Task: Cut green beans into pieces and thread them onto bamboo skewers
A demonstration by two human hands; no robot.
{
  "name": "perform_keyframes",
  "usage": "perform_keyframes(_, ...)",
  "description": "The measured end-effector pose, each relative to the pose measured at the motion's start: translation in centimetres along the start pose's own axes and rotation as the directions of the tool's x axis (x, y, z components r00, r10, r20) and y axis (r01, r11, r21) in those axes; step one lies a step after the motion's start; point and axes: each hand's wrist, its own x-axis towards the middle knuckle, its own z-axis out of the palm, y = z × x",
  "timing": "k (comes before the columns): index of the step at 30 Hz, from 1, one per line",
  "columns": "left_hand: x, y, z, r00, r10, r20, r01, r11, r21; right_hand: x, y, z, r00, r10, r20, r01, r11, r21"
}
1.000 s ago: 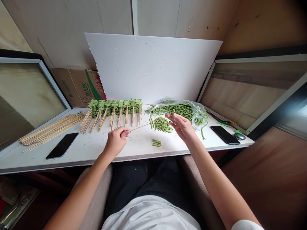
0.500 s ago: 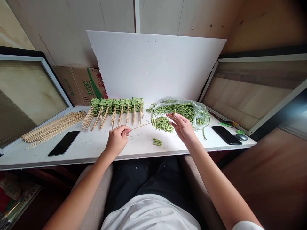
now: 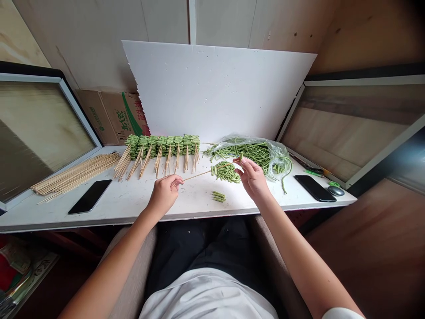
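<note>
1. Skewer [image 3: 198, 176] held above white table [image 3: 186, 207], slanted up btwn both hands.
2. Its near end is pinched by L hand [image 3: 166, 191]: thumb pressed to curled fingers, no gap visible.
3. Short bean piece [image 3: 241, 156] is nipped btwn thumb & fingertips of R hand [image 3: 251, 175], right at skewer's far end; whether it's pierced can't be told.
4. A few threaded pieces [image 3: 213, 170] are carried mid-skewer, just L of R hand.
5. Cut pile [image 3: 229, 173] seen just beyond skewer; small row of pieces [image 3: 218, 196] laid nearer table edge.
6. Long beans [image 3: 254, 151] partly covered by clear bag [image 3: 275, 155], behind pile.
7. Loaded skewers [image 3: 162, 146] stacked back L, handles pointed fwd; bare sticks [image 3: 75, 175] heaped far L, nr phone [image 3: 90, 196].
</note>
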Motion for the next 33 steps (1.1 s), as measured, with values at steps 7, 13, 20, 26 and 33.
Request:
perform_keyframes(7,0.2,0.0,0.1,0.994,-0.038,0.101,0.05,0.992,-0.119,0.2,-0.5,0.0,0.999,-0.032,-0.037,0.033,0.999,0.011)
perform_keyframes(13,0.1,0.2,0.2,0.998,-0.063,0.021,0.065,0.981,-0.185,0.2,-0.5,0.0,0.992,0.013,-0.123,-0.006,0.998,0.056)
perform_keyframes(20,-0.3,0.1,0.3,1.0,0.025,0.002,-0.025,0.99,-0.138,-0.1,0.7,0.7,0.986,0.015,-0.165,-0.004,0.997,0.073)
perform_keyframes(26,-0.3,0.1,0.6,0.999,0.039,-0.004,-0.039,0.996,-0.08,-0.5,1.2,1.2,0.985,-0.002,-0.171,0.015,0.997,0.073)
perform_keyframes(33,-0.4,-0.1,0.6,0.999,0.033,0.042,-0.03,0.997,-0.069,-0.8,1.3,1.7,0.988,-0.033,-0.152,0.035,0.999,0.012)
